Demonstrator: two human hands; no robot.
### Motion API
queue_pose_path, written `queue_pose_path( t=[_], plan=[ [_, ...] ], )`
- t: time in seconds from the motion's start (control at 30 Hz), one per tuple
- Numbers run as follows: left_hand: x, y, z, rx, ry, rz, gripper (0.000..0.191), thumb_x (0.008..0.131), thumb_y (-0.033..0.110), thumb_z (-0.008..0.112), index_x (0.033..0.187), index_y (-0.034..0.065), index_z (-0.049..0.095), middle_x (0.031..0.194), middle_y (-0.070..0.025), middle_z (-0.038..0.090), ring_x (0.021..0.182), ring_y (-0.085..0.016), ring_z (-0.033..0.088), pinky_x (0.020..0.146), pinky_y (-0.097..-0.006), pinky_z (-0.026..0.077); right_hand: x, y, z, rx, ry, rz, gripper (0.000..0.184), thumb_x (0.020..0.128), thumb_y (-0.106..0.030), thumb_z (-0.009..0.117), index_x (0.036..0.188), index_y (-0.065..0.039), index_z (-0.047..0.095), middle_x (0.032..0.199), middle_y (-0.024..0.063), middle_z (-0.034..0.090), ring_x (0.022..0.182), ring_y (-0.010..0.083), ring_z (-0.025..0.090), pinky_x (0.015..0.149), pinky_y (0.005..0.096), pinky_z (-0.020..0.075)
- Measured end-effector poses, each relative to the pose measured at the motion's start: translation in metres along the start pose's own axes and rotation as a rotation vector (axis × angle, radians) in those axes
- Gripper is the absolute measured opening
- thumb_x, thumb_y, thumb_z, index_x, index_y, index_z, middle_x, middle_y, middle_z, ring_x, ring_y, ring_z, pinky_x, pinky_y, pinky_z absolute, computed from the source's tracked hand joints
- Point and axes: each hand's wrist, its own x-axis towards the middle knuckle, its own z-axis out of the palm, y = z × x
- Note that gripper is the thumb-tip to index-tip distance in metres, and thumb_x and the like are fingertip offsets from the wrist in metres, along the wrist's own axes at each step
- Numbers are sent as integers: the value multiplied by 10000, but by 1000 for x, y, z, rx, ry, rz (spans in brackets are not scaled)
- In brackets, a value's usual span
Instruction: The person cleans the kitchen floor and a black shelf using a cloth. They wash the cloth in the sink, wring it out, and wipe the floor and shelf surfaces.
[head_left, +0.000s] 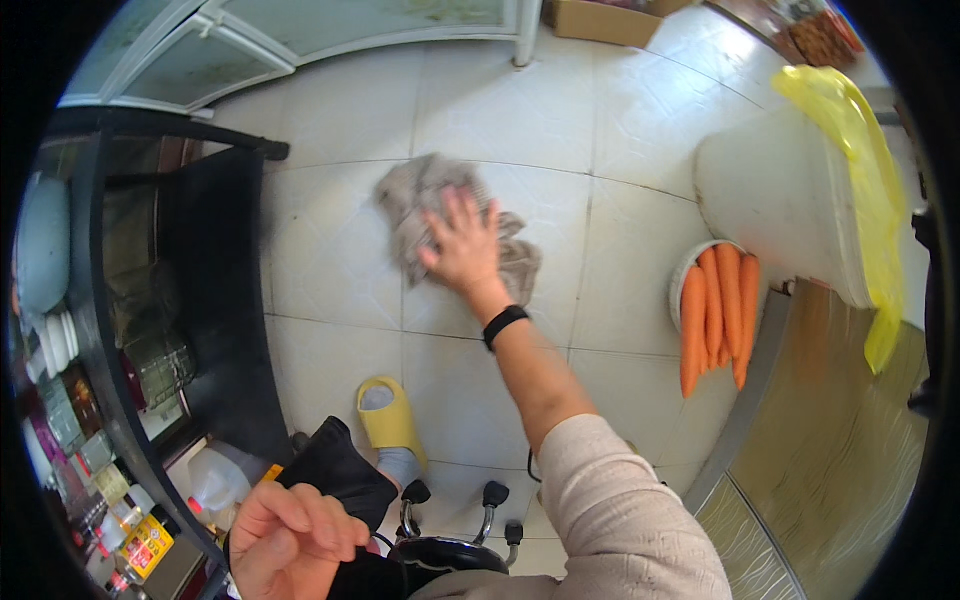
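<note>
My right hand (465, 244), with a black band at the wrist, lies flat with spread fingers on a crumpled grey-brown cloth (427, 187). The cloth rests on the white floor tiles (495, 330) and looks slightly blurred. Near the bottom left, my left hand (292, 536) is raised above the floor with its fingers loosely curled; nothing shows in it. A foot in a grey sock and a yellow slipper (394, 420) stands below the cloth.
Carrots (716, 300) stick out of a white bowl (677, 281) at the right, beside a white bucket (780, 187) with a yellow plastic bag (885, 202). A black rack (120, 315) with bottles lines the left. Wheeled stool legs (487, 517) stand below; glass-panelled cabinet (405, 34) above.
</note>
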Motion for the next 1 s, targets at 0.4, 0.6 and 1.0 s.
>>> queue_pose_path(
  t=[0.4,0.6,1.0],
  plan=[
    [-1,-22,33,-20,-267,-107,115,934,113,583,958,18,523,845,-126,577,746,-239,566,765,-423,490,-287,62,-104,-275,-120,751,751,842,-485,613,1430,-69,401,1508,303,226,1420,448,159,1105,650,124],
    [-22,-17,32,27,-221,-65,113,933,116,581,922,33,505,827,-127,569,739,-241,567,758,-423,495,-227,31,-91,-160,-82,833,851,824,-487,642,1453,-10,327,1503,350,191,1419,491,97,1108,641,75],
    [-65,-18,4,15,-274,-25,157,916,115,630,924,57,485,806,-96,550,703,-206,539,723,-404,481,-251,-6,-64,67,-258,94,656,766,-523,678,1318,-194,545,1482,188,354,1391,340,301,1127,606,167]
  ],
)
